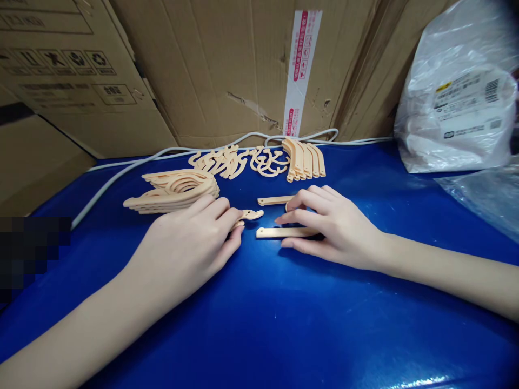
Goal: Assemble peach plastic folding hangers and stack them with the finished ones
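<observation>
Beige small curved piece (253,214): pinched by thumb and fingers of the left hand (186,232), just left of two strips. Far strip (272,201) and near strip (279,233): laid roughly parallel on the blue tabletop (259,324), partly covered by the right hand (344,224), fingers parted; whether either is gripped cannot be told. Step, as judged: positioning of parts. Careful alignment of ends seems called for.
</observation>
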